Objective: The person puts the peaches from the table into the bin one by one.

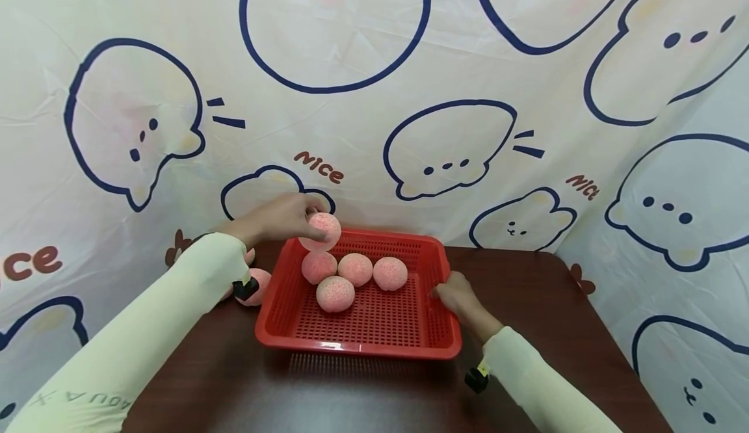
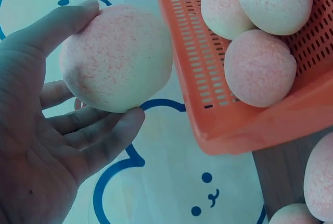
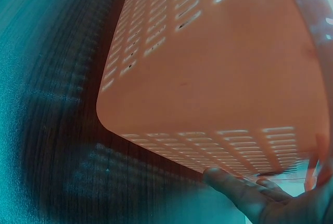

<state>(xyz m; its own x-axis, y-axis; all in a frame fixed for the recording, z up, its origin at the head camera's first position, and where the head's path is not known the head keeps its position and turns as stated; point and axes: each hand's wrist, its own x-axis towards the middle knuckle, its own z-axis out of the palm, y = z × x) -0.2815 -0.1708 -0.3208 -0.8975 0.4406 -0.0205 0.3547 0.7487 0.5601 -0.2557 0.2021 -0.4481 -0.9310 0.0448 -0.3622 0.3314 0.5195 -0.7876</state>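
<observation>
My left hand [image 1: 290,217] holds a pink speckled peach [image 1: 325,227] above the back left corner of a red plastic basket [image 1: 374,348]. In the left wrist view the thumb and fingers curl round this peach [image 2: 122,60]. Several like peaches [image 1: 335,294] sit inside the basket, towards its left and back. At the basket's right side my right hand [image 1: 459,296] grips the rim. From the right wrist view, fingers [image 3: 234,190] of that hand lie against the basket's slotted outer wall [image 3: 208,83]; the rest of its grip is hidden.
More peaches [image 1: 255,287] lie on the dark brown table [image 1: 521,303] left of the basket, partly covered by the left forearm. A white cloth [image 1: 363,127] with blue cartoon outlines hangs behind the table and along its sides.
</observation>
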